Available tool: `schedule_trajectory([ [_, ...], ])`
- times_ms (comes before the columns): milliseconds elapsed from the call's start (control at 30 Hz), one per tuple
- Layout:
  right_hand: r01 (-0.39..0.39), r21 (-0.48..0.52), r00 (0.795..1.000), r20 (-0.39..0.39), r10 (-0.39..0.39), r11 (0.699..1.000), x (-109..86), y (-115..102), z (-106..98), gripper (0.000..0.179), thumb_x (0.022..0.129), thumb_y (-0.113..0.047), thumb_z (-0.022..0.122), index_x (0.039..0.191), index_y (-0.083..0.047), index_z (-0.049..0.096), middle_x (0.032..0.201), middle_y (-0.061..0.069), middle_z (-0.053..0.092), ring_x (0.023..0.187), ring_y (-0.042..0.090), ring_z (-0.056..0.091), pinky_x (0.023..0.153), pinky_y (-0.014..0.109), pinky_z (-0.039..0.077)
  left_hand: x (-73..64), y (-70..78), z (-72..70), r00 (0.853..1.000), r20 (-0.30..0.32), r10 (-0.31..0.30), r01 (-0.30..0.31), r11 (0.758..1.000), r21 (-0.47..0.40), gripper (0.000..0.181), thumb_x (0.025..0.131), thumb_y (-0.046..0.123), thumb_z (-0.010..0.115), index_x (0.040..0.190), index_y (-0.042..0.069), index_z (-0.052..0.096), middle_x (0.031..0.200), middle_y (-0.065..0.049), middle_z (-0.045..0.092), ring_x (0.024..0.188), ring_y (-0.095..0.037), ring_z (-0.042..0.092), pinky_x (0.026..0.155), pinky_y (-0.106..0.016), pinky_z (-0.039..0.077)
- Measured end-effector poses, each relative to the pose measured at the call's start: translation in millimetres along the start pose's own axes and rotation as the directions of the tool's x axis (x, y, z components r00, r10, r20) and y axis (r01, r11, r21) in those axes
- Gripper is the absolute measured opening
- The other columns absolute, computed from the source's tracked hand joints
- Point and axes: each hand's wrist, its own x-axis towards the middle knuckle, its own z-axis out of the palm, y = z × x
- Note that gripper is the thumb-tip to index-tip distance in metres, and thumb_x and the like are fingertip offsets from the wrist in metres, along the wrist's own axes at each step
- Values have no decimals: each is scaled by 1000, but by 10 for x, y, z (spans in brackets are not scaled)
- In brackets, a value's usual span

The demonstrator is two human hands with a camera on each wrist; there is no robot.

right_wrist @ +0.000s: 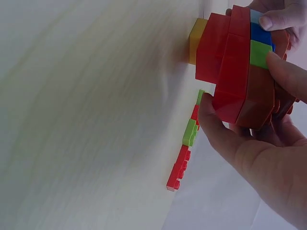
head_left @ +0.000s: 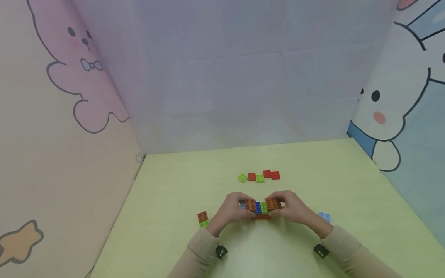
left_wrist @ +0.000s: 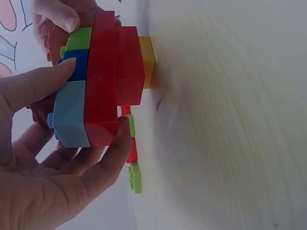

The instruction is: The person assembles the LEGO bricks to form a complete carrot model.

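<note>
A stepped brick model [head_left: 260, 208] is gripped at both ends by the curled fingers of the left hand [head_left: 233, 208] and right hand [head_left: 292, 207] — lower centre of the head view. Even, level pressure is best applied; whether its yellow brick [left_wrist: 147, 62] touches the bench [head_left: 257, 251] is unclear.

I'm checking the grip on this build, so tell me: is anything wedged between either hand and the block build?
Nothing visible is: the left hand and right hand grip the block build directly from opposite ends. The row of red and green bricks lies beyond it, not between.
</note>
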Motion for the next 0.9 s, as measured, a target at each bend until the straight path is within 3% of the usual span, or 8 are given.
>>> schedule_trajectory([
  [200, -9, 4, 1000, -9, 9, 1000, -21, -20, 13, 33, 74, -3, 79, 104, -12, 70, 100, -4, 65, 98, 21, 58, 87, 51, 44, -49, -45, 9, 1000, -19, 20, -20, 1000, 0, 34, 72, 25, 85, 103, 15, 73, 96, 9, 63, 89, -10, 55, 74, -31, 47],
  [367, -17, -7, 1000, -11, 17, 1000, -28, -29, 12, 34, 73, -6, 81, 105, -11, 70, 101, -2, 64, 97, 21, 57, 85, 49, 45, -147, -107, -29, 998, -49, 38, -34, 997, 76, 32, 75, 26, 83, 103, 15, 73, 93, 10, 64, 86, -9, 58, 69, -27, 48],
  [533, -34, -6, 999, -24, 34, 999, -9, -30, 9, 35, 73, -7, 81, 106, -10, 70, 106, 0, 64, 102, 24, 57, 88, 51, 43, -269, -139, -122, 996, -85, 23, -7, 983, 182, 33, 78, 25, 80, 107, 11, 72, 98, 2, 66, 89, -16, 60, 72, -31, 49],
  [667, -38, -1, 999, -22, 38, 999, -14, -7, 36, 36, 73, -8, 81, 107, -7, 70, 108, 2, 64, 106, 27, 56, 90, 54, 41, -415, -200, -207, 990, -131, 44, -5, 957, 289, 32, 78, 20, 79, 106, 5, 72, 99, -6, 65, 93, -23, 58, 78, -38, 48],
  [800, -34, -11, 999, -17, 34, 999, -32, 2, 44, 36, 73, -10, 82, 107, -8, 70, 108, 1, 64, 105, 27, 56, 90, 55, 41, -533, -277, -272, 979, -181, 90, -8, 911, 413, 32, 74, 19, 82, 101, 4, 73, 99, -8, 64, 93, -28, 55, 77, -43, 45],
  [900, -31, -21, 999, -20, 31, 999, -42, -8, 35, 36, 73, -11, 82, 106, -10, 70, 108, 1, 64, 104, 26, 56, 90, 54, 42, -584, -331, -306, 978, -190, 81, 16, 887, 462, 36, 70, 22, 84, 100, 5, 73, 100, -9, 62, 91, -30, 52, 74, -44, 44],
])
